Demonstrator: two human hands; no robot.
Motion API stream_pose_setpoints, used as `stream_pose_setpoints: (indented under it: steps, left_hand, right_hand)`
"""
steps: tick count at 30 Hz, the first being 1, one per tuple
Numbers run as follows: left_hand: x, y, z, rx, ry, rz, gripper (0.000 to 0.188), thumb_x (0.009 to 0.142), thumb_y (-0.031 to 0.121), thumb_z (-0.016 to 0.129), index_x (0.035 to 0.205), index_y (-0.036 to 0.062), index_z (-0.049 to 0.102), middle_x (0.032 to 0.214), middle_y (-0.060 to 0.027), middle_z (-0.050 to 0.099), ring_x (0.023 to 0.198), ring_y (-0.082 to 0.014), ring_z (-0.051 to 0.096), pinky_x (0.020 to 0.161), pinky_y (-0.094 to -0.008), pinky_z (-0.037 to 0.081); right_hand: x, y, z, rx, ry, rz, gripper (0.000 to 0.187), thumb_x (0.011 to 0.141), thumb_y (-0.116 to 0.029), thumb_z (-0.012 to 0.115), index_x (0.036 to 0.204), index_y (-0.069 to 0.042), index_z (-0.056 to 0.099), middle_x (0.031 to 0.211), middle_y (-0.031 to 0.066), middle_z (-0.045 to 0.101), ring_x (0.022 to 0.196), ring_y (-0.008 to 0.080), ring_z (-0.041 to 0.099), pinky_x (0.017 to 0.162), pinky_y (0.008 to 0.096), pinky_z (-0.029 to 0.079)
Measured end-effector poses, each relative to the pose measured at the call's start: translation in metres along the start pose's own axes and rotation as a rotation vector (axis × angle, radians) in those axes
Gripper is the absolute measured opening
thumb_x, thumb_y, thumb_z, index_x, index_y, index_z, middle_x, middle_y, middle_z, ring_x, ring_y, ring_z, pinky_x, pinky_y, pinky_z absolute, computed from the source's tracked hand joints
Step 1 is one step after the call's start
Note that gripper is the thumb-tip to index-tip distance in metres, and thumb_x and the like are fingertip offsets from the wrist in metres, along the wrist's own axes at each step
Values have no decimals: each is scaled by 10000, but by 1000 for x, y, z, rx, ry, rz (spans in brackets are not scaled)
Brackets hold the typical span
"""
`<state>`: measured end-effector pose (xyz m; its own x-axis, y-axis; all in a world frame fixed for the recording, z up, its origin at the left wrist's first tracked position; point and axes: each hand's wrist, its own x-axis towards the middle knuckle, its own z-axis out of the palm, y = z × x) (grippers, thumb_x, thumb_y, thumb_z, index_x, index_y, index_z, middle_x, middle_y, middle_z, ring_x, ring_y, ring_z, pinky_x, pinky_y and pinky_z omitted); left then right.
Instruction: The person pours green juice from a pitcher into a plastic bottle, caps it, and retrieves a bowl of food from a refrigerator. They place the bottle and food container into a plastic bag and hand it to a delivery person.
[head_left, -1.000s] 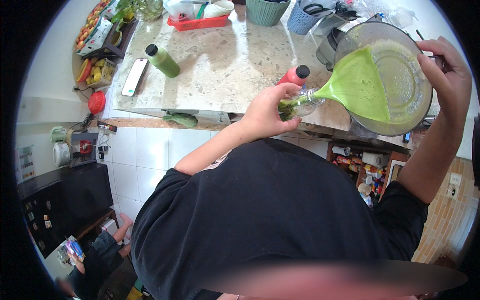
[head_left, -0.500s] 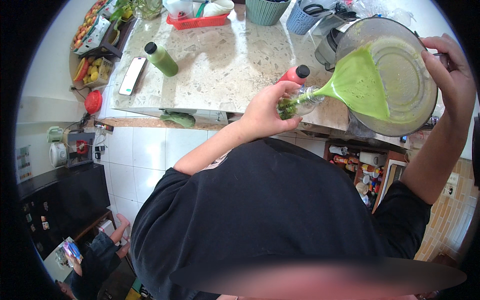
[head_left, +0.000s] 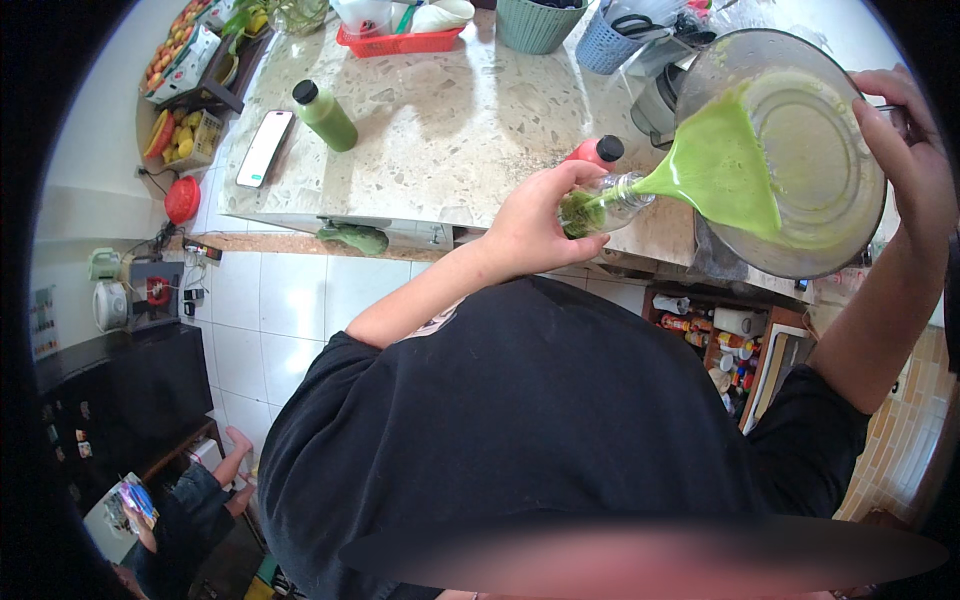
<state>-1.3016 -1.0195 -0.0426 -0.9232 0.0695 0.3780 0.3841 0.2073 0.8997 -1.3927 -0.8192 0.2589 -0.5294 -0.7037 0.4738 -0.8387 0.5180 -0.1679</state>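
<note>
Far to the left of the fingers, on the counter (head_left: 450,150), stands a capped bottle (head_left: 324,115) full of green juice, with a phone (head_left: 263,148) beside it — so one filling looks finished. The left hand (head_left: 535,215) is closed around a small clear bottle (head_left: 600,203); the fingers wrap its body and tilt its mouth to the right. Inside I see green only near the bottom, so I judge this one is at an early stage. Just behind the fingers stands a red bottle (head_left: 590,152) with a black cap. To the right, a jug (head_left: 790,150) is tipped and a wide green stream runs to the bottle mouth — much juice remains in it. The right hand (head_left: 905,150) grips the jug's far rim, fingers curled tight on it.
</note>
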Motion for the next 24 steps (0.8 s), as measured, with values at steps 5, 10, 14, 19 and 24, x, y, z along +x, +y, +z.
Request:
stream_pose_setpoints:
  steps: [5,10,14,19,24]
  left_hand:
    - [0,-3,-1,-10,9,15,572,654,217,792,1151,72,548,1047,-130,635,979,-312,613,845,-384,491]
    - [1,-7,-4,2,5,9,579,653,214,792,1157,76,542,1042,-126,635,959,-315,616,831,-387,494]
    - [2,-7,-6,-14,18,29,568,655,210,790,1149,77,543,1032,-125,636,936,-315,618,814,-389,498]
    - [2,-6,-8,-18,17,15,558,653,200,788,1142,83,546,1011,-127,635,928,-314,618,804,-389,497]
    - [1,-5,-10,-16,33,8,554,648,197,791,1135,89,550,992,-134,634,916,-318,618,798,-389,497]
  right_hand:
    - [10,-8,2,38,21,-29,195,556,-24,718,749,-10,744,546,-52,452,495,39,358,467,201,248]
    - [19,-17,5,41,61,-101,201,535,-13,720,734,-2,744,535,-57,453,484,37,348,457,201,237]
    - [17,-13,13,102,179,-70,193,537,-11,714,728,-6,744,533,-54,455,483,38,347,456,203,234]
    - [22,-19,13,82,133,-90,198,541,-15,713,738,-7,738,546,-44,459,492,50,360,461,212,243]
    - [28,-27,13,46,67,-111,208,544,-18,713,751,-7,731,564,-33,464,503,65,374,466,221,255]
